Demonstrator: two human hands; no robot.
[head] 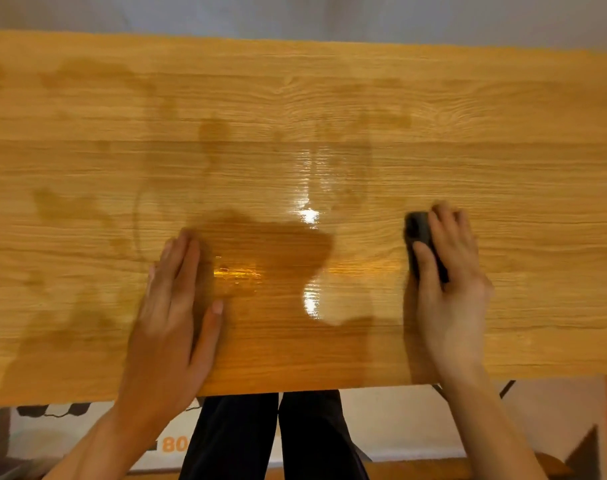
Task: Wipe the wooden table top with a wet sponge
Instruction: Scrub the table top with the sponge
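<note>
Sponge (pixel 422 242) gripped under right hand (pixel 449 271), left hand (pixel 172 306) flat on wet table top (pixel 329 98); that bracing palm could slip on the sheen

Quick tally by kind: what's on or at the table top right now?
Hands: 2, left hand flat on the wood, right hand holding the sponge
Sponge: 1, dark
Wooden table top: 1
Total: 4

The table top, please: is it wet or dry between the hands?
Wet: the table top shows glossy glare and dark damp patches there.
</note>
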